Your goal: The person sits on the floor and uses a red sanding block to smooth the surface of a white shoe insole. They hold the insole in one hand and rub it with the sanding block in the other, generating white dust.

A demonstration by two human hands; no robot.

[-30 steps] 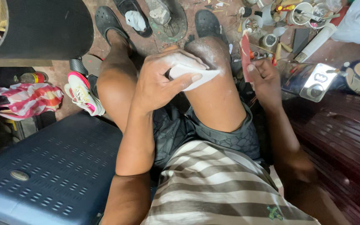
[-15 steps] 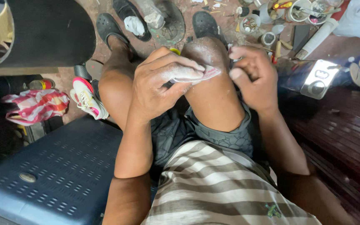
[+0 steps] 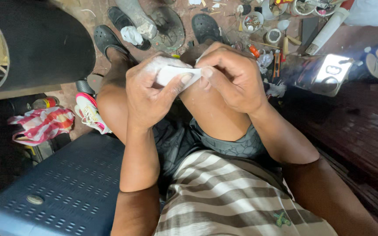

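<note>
Both hands grip a white piece (image 3: 171, 73) over the knee: left hand (image 3: 149, 94) wraps it, right hand (image 3: 232, 76) pinches its edge; nothing looks finished.

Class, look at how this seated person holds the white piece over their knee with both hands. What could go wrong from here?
1. The white piece is pinched only at fingertips by the left hand and right hand; it might slip and drop.
2. Below lies a cluttered floor of tools and small tins, so a dropped piece could be hard to find or get dirty.
</note>
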